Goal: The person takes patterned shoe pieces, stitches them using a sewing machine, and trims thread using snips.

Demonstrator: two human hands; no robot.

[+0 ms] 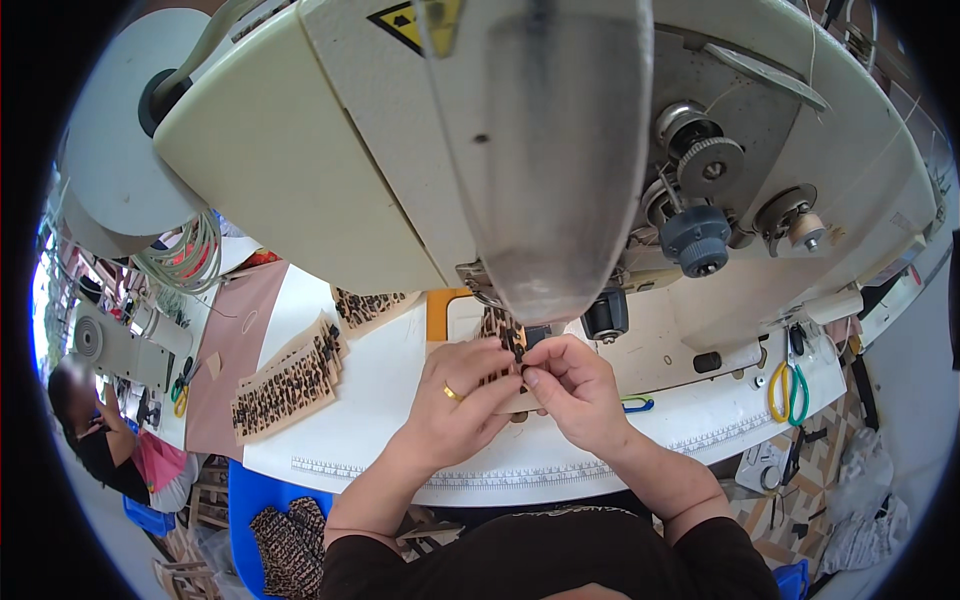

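Observation:
A leopard-print fabric piece [503, 328] lies under the head of a sewing machine [370, 150]. My left hand [450, 405], with a gold ring on one finger, rests on it with the fingers stretched out and the thumb apart. Close beside it, my right hand [580, 395] pinches the fabric's right edge between thumb and curled fingers. Both sets of fingertips nearly meet just in front of the machine head. The clear plastic guard [560, 170] and the machine head hide the needle area.
Stacked leopard-print pieces [285, 400] lie left on the white table [400, 480], near another piece [365, 310]. Blue-handled snips [638, 404] and yellow-and-green scissors [790, 385] are to the right. A blue bin [245, 500] holds patterned fabric below. Another person [110, 450] sits far left.

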